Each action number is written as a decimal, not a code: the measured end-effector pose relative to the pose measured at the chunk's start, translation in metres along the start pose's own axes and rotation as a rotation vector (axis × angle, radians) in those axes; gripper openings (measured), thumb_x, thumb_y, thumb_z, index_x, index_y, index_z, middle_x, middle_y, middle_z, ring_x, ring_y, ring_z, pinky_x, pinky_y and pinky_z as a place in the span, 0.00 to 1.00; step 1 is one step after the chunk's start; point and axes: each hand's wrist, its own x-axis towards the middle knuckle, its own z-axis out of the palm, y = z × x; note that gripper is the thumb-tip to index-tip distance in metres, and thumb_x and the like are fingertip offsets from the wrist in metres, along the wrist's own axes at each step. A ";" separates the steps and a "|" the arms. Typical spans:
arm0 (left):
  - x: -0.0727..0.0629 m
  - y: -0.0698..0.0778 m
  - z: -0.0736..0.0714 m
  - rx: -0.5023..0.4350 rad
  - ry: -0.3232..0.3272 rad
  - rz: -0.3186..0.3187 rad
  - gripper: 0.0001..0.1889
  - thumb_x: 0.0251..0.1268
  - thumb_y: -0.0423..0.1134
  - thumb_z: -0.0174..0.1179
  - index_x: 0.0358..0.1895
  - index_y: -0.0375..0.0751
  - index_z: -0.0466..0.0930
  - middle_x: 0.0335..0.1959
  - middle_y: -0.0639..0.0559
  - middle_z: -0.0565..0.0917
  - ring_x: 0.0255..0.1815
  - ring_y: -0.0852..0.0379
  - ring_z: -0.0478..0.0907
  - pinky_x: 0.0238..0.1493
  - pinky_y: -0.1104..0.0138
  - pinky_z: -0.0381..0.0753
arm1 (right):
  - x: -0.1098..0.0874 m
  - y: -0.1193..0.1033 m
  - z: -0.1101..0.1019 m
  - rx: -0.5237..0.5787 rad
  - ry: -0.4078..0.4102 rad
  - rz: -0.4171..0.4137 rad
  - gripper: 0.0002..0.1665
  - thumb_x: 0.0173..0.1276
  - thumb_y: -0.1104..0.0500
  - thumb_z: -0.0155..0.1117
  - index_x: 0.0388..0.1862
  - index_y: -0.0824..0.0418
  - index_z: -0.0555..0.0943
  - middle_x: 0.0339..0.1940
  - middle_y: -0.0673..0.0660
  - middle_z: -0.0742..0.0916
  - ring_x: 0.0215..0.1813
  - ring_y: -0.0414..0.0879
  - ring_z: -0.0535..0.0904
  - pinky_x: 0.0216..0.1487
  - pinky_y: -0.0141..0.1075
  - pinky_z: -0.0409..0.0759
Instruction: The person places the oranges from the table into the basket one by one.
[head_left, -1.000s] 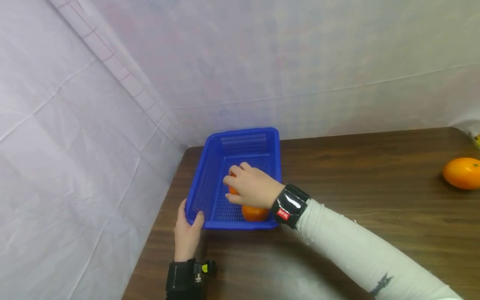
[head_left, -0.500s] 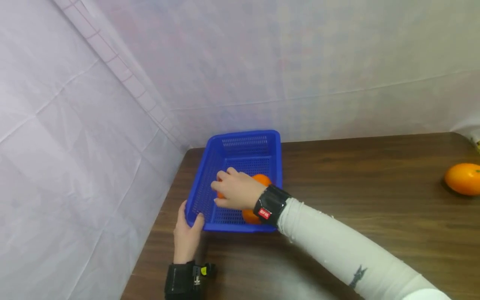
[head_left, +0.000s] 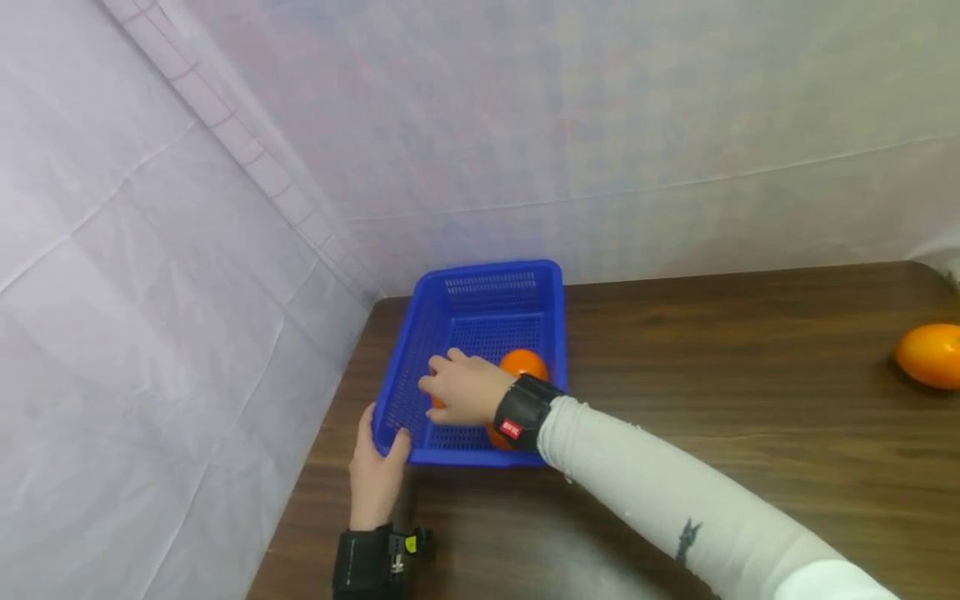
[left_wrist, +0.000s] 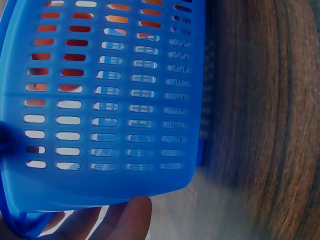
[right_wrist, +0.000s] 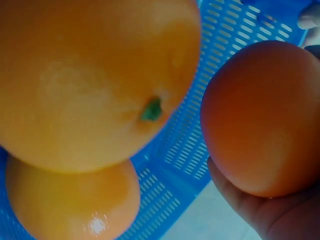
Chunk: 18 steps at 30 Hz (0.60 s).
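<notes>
Orange point(right_wrist: 265, 120) in our curled right hand point(head_left: 465, 392), inside the basket point(head_left: 465, 457) our left hand point(head_left: 377, 479) grips, looks smooth and may slip, so we should hug its fat middle.

Smooth, glossy, grained

The blue rectangular basket point(head_left: 420, 358) around the right hand point(head_left: 468, 392) looks smooth plastic; beside that hand, a round orange fruit point(head_left: 523, 362) looks glossy. Right of the hand, the brown surface point(head_left: 720, 350) looks wood-grained; the long white sleeve point(head_left: 645, 475) behind it, matt cloth.
</notes>
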 end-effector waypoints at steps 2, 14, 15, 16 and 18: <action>-0.001 0.000 0.000 0.002 0.003 -0.006 0.37 0.73 0.45 0.55 0.81 0.47 0.51 0.70 0.32 0.73 0.65 0.35 0.77 0.63 0.41 0.76 | 0.003 -0.001 0.003 0.001 -0.011 -0.009 0.28 0.72 0.38 0.60 0.64 0.50 0.80 0.61 0.55 0.82 0.57 0.51 0.77 0.57 0.45 0.84; -0.001 0.005 -0.002 0.020 -0.017 -0.033 0.38 0.73 0.48 0.55 0.82 0.49 0.49 0.70 0.32 0.73 0.62 0.36 0.78 0.60 0.41 0.78 | 0.017 -0.008 0.019 0.022 -0.104 -0.019 0.28 0.70 0.39 0.63 0.64 0.48 0.81 0.66 0.56 0.81 0.60 0.52 0.77 0.61 0.46 0.81; -0.001 0.005 -0.002 0.019 -0.019 -0.038 0.38 0.73 0.48 0.55 0.81 0.49 0.49 0.70 0.32 0.73 0.62 0.36 0.78 0.60 0.42 0.78 | 0.018 -0.008 0.020 0.025 -0.109 -0.017 0.28 0.69 0.39 0.63 0.64 0.48 0.81 0.66 0.56 0.81 0.61 0.52 0.77 0.62 0.47 0.81; -0.001 0.005 -0.002 0.020 -0.019 -0.041 0.38 0.73 0.48 0.55 0.81 0.49 0.49 0.70 0.32 0.73 0.63 0.36 0.78 0.60 0.41 0.78 | 0.018 -0.008 0.022 0.027 -0.114 -0.018 0.28 0.69 0.39 0.63 0.64 0.48 0.81 0.66 0.56 0.81 0.61 0.52 0.78 0.62 0.46 0.80; -0.001 0.005 -0.002 0.029 -0.007 -0.039 0.38 0.73 0.48 0.55 0.81 0.48 0.50 0.69 0.32 0.75 0.61 0.37 0.79 0.58 0.42 0.79 | 0.019 -0.009 0.024 0.026 -0.121 -0.022 0.28 0.69 0.39 0.64 0.63 0.48 0.82 0.63 0.55 0.83 0.59 0.51 0.78 0.61 0.45 0.80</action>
